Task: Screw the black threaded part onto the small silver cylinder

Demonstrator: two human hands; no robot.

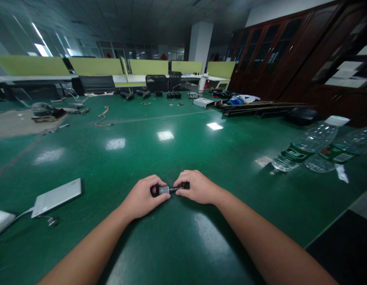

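Note:
Near the middle of the green table (136, 158), my left hand (145, 196) pinches a silver metal cylinder (164, 190) between thumb and fingers. A thin dark shaft (173, 190) sticks out from the cylinder's right side. The fingers of my right hand (197, 187) close around the right end of that shaft. Both pieces lie in one line, level and low over the tabletop. What sits inside the curled fingers is partly hidden.
A white flat device (57, 197) with a cable and a small metal part (53, 221) lie at the left. Two clear plastic bottles (305, 144) (341, 152) stand at the right. Farther back are a cord (103, 117), tools (143, 94) and dark metal strips (255, 107).

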